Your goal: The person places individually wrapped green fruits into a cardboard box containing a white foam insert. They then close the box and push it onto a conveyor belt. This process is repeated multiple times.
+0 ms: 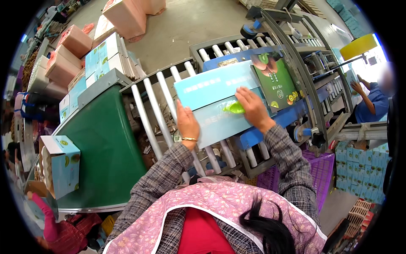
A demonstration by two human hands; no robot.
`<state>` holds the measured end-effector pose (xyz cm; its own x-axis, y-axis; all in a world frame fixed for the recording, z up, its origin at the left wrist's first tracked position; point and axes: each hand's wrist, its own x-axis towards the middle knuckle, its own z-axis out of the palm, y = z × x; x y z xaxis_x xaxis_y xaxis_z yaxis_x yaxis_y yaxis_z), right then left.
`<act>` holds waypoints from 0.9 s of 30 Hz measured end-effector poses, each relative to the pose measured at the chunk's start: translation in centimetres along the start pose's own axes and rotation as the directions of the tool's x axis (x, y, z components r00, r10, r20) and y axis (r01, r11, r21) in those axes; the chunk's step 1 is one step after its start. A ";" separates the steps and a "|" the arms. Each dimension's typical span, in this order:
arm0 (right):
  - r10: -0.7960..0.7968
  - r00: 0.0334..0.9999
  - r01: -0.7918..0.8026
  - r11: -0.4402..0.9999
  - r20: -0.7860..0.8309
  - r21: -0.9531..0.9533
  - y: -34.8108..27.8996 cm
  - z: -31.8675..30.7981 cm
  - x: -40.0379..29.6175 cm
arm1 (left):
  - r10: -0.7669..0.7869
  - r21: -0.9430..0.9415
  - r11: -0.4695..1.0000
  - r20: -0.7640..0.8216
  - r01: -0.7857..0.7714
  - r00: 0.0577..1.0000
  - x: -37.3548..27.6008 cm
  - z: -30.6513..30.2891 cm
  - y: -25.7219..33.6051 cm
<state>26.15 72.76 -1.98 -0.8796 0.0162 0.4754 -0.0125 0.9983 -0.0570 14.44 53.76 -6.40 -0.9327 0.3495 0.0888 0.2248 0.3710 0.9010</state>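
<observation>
A light blue carton (219, 122) with printed writing lies across the metal rollers in front of me, its two top flaps meeting along a lengthwise seam. My left hand (187, 123) grips its left end, the thumb near the top edge. Over the right part of the top rests my right hand (252, 107), fingers close together. Beside its thumb, a glossy bright green item (235, 108) shows against the lower flap; the hand partly hides it, and I cannot tell whether it is held. Just right of the carton is a green carton (275, 81) printed with kiwifruit.
A metal machine frame (295, 63) spans the roller conveyor on the right. At left curves a green belt (101, 149) carrying an open kiwifruit carton (65, 168). Purple crates (317, 177) stand below right. One person (371, 101) works beyond the frame, another (68, 231) at lower left.
</observation>
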 end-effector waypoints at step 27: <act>0.915 0.388 -0.741 0.379 -0.108 0.554 5.2 -7.1 -4.2 | -0.053 0.957 0.127 -0.257 0.262 0.965 10.7 -60.7 -22.3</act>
<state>33.19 78.28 2.00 -0.3008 0.9262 0.2272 0.3832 0.3356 -0.8606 -17.64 -3.04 0.24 -0.9845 0.0959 0.1468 0.0536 0.9617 -0.2689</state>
